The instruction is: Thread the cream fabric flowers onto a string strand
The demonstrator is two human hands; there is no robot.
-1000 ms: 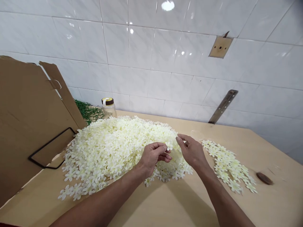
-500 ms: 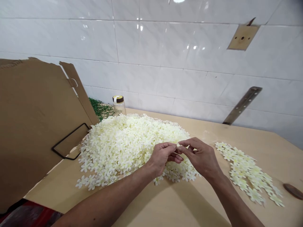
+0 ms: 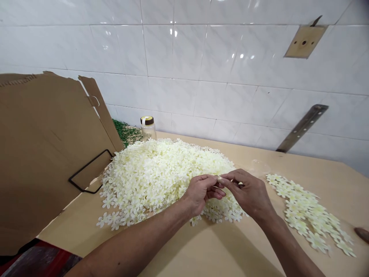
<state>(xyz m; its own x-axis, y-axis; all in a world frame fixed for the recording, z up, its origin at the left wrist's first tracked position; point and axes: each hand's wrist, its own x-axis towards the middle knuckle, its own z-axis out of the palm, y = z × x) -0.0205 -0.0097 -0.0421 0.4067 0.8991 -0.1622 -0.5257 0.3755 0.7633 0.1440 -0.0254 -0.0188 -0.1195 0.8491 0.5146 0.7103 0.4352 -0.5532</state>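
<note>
A large heap of cream-white artificial flowers [image 3: 155,173] lies on the table. Over its right front side, my left hand [image 3: 203,192] and my right hand [image 3: 245,190] meet at the fingertips. Both hands are closed in a pinch on a small pale flower piece [image 3: 219,178], mostly hidden between thumbs and fingers; its exact shape does not show. To the right of my right hand, a smaller spread of the same flowers [image 3: 305,209] lies flat in overlapping rows.
A cardboard box [image 3: 52,154] stands at the left, a black wire frame [image 3: 86,169] against it. Behind the heap are a lidded bottle [image 3: 148,129] and green netting [image 3: 127,132]. A metal bracket [image 3: 302,129] rises by the tiled wall; a brown object [image 3: 361,234] sits at the right edge.
The whole view has shifted slightly, so things appear a little further right. A pale bit now shows between my fingertips. Both hands keep nearly the same pinch.
</note>
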